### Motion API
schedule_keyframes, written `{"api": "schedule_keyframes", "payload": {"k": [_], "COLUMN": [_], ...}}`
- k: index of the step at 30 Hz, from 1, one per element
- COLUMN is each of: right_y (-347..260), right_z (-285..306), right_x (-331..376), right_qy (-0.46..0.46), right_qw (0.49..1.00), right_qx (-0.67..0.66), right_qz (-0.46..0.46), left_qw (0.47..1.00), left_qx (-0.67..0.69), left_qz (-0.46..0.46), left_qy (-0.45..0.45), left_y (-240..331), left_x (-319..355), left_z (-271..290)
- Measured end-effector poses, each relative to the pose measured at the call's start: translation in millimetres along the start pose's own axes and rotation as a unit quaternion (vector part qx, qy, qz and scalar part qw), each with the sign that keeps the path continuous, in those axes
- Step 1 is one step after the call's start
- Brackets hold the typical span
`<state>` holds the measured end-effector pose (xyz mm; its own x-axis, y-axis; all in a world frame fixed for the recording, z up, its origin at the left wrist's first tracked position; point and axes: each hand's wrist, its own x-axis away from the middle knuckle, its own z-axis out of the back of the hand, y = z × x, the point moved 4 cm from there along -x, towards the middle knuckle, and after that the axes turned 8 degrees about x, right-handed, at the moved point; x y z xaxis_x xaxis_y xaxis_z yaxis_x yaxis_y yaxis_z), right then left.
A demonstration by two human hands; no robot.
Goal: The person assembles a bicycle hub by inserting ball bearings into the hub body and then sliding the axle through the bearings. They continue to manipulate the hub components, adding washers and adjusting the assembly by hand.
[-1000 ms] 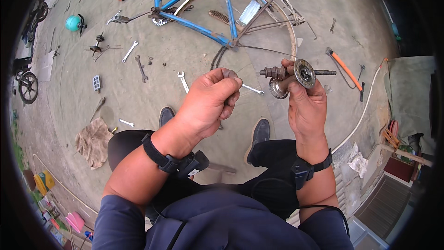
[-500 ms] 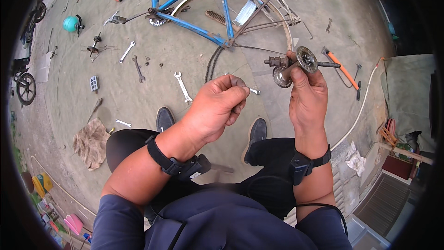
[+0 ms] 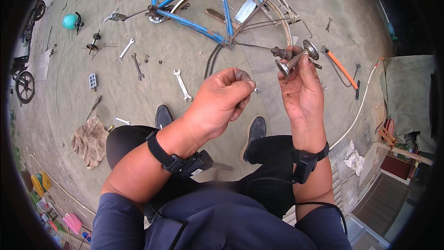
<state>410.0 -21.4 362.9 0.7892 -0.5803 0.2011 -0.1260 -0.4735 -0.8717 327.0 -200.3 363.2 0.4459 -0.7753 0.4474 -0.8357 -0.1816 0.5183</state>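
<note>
your hands were apart | left hand (image 3: 223,96) pinched closed — whether on anything, could not tell | right hand (image 3: 301,93) clamped hub shell (image 3: 294,61) and axle (image 3: 282,53) — shell ahead-right of your left, long axis slanting away rightward

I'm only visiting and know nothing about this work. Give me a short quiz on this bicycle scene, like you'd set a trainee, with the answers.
1. What does the right hand hold?
A) a pedal
B) a wheel hub
C) a wrench

2. True or false: the blue bicycle frame lies farther from the person than the brown cloth.

3. How is the left hand posed, and can you tell whether it holds anything?

Key:
1. B
2. True
3. Its fingers are curled in, with thumb and forefinger together; whether something small is pinched there cannot be told.
</note>
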Motion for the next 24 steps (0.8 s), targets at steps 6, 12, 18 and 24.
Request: {"api": "schedule_keyframes", "payload": {"k": [6, 12, 18, 24], "right_y": [6, 7, 9, 9], "right_z": [-6, -23, -31, -37], "right_x": [2, 10, 15, 18], "right_qy": [-0.003, -0.02, 0.021, 0.006], "right_qw": [0.993, 0.986, 0.989, 0.989], "right_qx": [-0.11, -0.147, -0.126, -0.133], "right_qz": [-0.049, -0.072, -0.072, -0.065], "left_qw": [0.997, 0.956, 0.896, 0.854], "left_qx": [-0.051, -0.176, -0.314, -0.385], "left_qz": [-0.056, -0.234, -0.313, -0.349], "left_qy": [-0.026, -0.02, -0.026, -0.025], "left_y": [8, 15, 17, 18], "left_x": [-1, -3, -2, 0], "left_z": [-4, -17, -23, -26]}}
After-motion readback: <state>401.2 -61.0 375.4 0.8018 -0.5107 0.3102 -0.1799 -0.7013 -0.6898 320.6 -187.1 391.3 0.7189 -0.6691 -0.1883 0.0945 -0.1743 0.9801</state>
